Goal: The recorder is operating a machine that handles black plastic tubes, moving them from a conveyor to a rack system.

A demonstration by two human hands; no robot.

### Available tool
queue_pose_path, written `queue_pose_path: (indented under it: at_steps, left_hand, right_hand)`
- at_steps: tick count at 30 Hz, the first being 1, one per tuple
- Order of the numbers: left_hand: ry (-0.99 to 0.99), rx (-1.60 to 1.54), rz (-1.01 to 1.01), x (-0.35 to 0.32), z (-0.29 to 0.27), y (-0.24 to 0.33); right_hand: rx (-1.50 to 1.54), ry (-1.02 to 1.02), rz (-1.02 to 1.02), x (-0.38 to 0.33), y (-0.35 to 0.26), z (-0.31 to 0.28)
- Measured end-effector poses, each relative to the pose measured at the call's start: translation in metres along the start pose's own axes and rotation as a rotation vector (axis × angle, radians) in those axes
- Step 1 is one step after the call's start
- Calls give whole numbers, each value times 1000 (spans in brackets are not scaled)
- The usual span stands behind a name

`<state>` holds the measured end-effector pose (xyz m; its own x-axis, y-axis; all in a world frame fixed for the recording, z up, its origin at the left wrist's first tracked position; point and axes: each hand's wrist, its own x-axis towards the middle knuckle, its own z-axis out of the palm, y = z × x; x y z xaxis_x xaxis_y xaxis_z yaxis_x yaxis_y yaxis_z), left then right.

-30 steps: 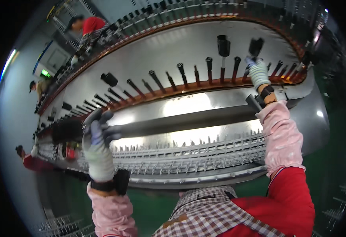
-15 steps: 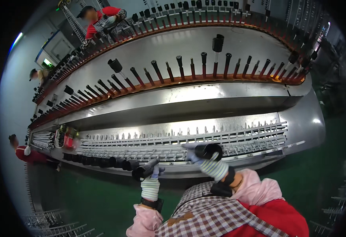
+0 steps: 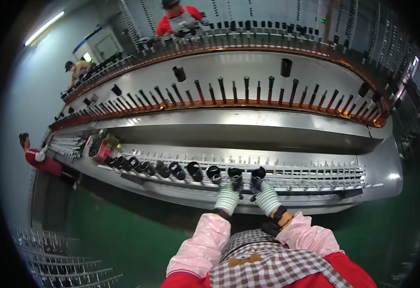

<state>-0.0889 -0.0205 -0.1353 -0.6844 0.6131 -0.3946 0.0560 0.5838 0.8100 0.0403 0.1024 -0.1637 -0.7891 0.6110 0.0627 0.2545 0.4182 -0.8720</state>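
Observation:
Two striped gloves cover my hands. My left hand (image 3: pixel 228 194) is closed on a black hollow cylinder (image 3: pixel 235 175) at the right end of a slanting row of such cylinders. Just beside it, my right hand (image 3: pixel 265 194) grips a second black hollow cylinder (image 3: pixel 257 174), its mouth turned up. The two cylinders stand close together but apart. From my left hand the row (image 3: pixel 176 170) runs away to the left, along the front of metal racks (image 3: pixel 311 175) lying in the steel trough. My gloves hide the lower ends of both held cylinders.
Behind the trough, a curved conveyor track (image 3: pixel 239 103) carries upright red-and-black rods and a few black cylinders. A red container (image 3: pixel 103 150) stands at the trough's left. Co-workers (image 3: pixel 179 21) are at the far side and far left (image 3: pixel 42 161). More racks (image 3: pixel 61 259) stand at lower left.
My view has shifted. My hands have come side by side, each with a black cylinder. The row of cylinders now shows upturned mouths over the racks, instead of hanging low along the front edge.

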Motion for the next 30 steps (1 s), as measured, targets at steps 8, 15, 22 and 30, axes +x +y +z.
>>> queue_pose_path:
  at_steps: [8, 15, 22, 30]
  left_hand:
    - [110, 149, 333, -59, 1, 62]
    - [-413, 151, 375, -129, -75, 147]
    - [-600, 91, 571, -73, -9, 356]
    - [-365, -64, 445, 163, 201, 441]
  right_hand:
    - [476, 48, 76, 16, 66, -16]
    - [-203, -313, 23, 26, -83, -43]
    - [200, -429, -273, 24, -55, -117]
    - [387, -48, -9, 27, 11, -358]
